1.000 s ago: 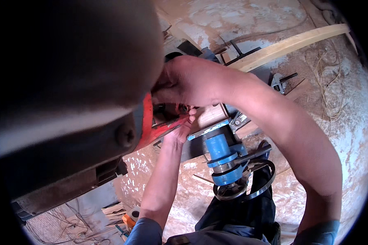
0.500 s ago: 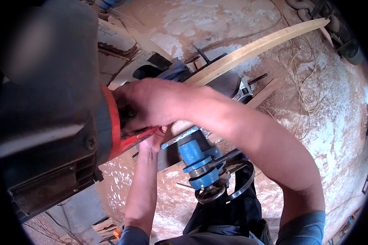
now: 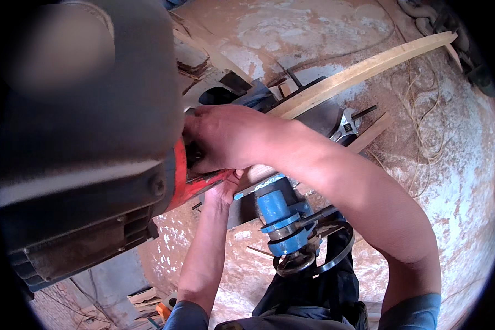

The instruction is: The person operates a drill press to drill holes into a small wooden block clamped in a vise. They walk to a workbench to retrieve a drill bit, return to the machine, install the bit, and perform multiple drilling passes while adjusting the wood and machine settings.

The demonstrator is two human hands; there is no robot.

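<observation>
A large dark motor housing (image 3: 88, 115) with a red collar (image 3: 180, 173) fills the left side. My right hand (image 3: 220, 137) reaches across to the red collar, its fingers hidden behind the hand and the housing. Below it, my left hand (image 3: 224, 190) is raised against the lower edge of the red part, thumb side showing and the other fingers out of sight. Right of the left hand is a blue metal fixture (image 3: 274, 206) with a handwheel (image 3: 295, 265). A pale wooden piece (image 3: 258, 175) shows between my hands and the fixture.
A long curved-looking wooden beam (image 3: 368, 69) runs to the upper right. An adjustable wrench (image 3: 346, 125) lies beside it on the metal table, near a wooden strip (image 3: 371, 133). A thin cord (image 3: 423, 140) coils on the dusty floor. Wood scraps (image 3: 144, 301) lie at lower left.
The whole view has shifted, so the machine, beam and fixture appear farther right. Both hands stay at the red part, with little visible movement against it.
</observation>
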